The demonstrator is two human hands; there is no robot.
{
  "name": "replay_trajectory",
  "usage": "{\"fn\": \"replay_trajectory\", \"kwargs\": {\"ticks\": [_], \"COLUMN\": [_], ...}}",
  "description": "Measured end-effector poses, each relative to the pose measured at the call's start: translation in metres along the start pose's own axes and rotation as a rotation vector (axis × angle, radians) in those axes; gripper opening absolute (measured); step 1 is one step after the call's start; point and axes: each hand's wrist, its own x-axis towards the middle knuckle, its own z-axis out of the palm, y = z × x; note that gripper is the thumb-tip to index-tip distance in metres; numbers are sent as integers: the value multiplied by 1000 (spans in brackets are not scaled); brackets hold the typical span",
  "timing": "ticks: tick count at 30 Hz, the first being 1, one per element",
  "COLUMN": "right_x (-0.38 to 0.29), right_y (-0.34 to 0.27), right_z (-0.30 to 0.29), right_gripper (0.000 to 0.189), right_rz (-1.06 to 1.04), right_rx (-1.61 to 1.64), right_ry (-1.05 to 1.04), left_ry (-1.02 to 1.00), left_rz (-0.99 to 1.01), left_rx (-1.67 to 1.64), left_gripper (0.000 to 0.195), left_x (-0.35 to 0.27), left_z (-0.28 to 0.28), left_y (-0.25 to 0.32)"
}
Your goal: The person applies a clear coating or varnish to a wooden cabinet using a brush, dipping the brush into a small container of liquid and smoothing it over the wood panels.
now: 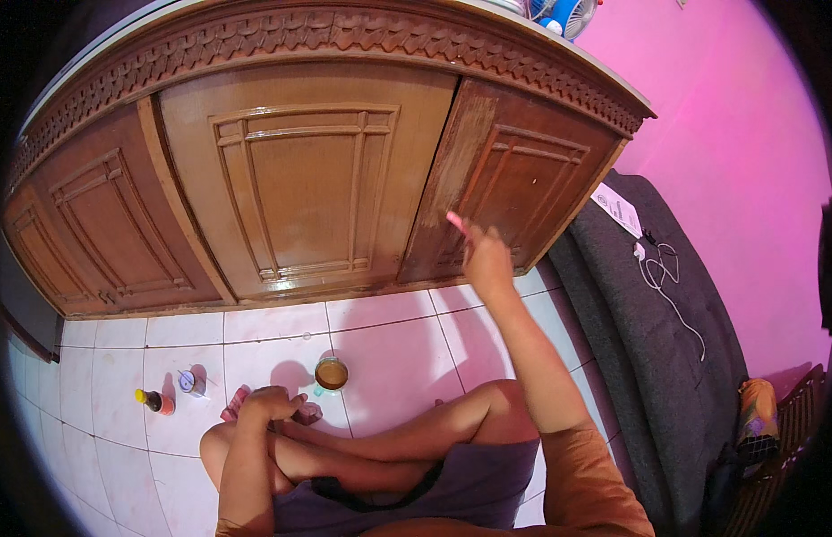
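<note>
My right hand (489, 262) reaches up to the cabinet and is closed on a small pink tool (456, 221). The tool's tip is in front of the right-hand cabinet door (530, 181), and its kind is hard to tell. A dull, pale streaked strip (466, 144) runs down that door's left side; the rest is red-brown. Beside it, the middle cabinet door (308, 188) is glossy and lighter brown. My left hand (271, 404) rests over my crossed legs, gripping a pink cloth (236, 403). Just beyond it, a glass cup (331, 374) of brown liquid stands on the floor.
On the tiled floor (268, 329) at left stand a yellow-capped bottle (155, 401) and a small container (189, 382) with a thin stick. A dark grey mattress (630, 302) at right bears a white cable (677, 315) and a printed paper (616, 209). A blue fan (567, 17) tops the cabinet.
</note>
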Motion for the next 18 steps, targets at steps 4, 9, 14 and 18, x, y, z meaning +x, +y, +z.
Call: {"fn": "replay_trajectory", "kwargs": {"ticks": [4, 9, 14, 18], "right_x": [40, 64, 47, 18], "right_y": [-18, -33, -21, -6], "right_z": [-57, -96, -42, 7], "right_gripper": [50, 42, 32, 31], "right_rz": [-76, -141, -35, 38], "right_rx": [-6, 24, 74, 64], "right_ry": [155, 362, 307, 143], "left_ry": [23, 24, -11, 11], "left_rz": [-7, -18, -9, -26], "left_rx": [37, 29, 29, 39], "left_gripper": [75, 74, 73, 74], "left_x": [5, 5, -3, 4], "left_z": [5, 4, -2, 2], "left_y": [-4, -6, 3, -2]}}
